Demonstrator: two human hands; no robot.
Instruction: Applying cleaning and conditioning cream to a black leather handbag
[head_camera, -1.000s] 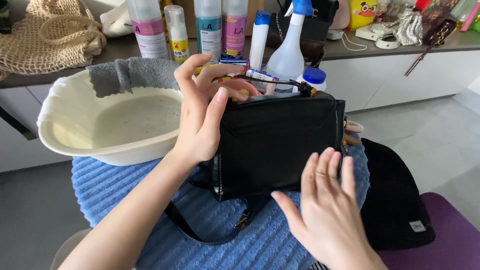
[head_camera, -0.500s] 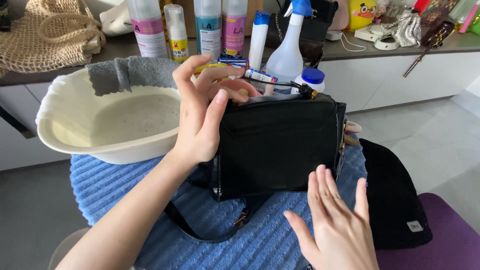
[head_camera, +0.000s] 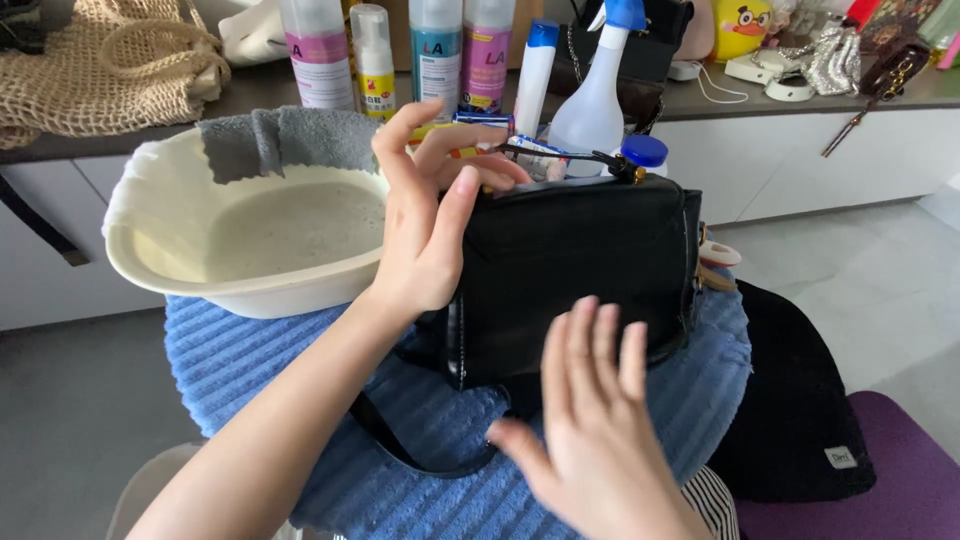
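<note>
Upright, black bag (head_camera: 575, 275) long axis left-right; left hand (head_camera: 430, 215) fingers grip top edge; right hand (head_camera: 600, 440) spread open, empty.

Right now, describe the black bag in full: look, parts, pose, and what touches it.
The black bag is a boxy handbag of smooth, slightly glossy, leather-like material. It stands upright on a blue ribbed towel, beside a cream basin. A dark strap trails from its base across the towel. The left hand grips its top left edge; the right hand hovers open before its front, apparently not touching.
</note>
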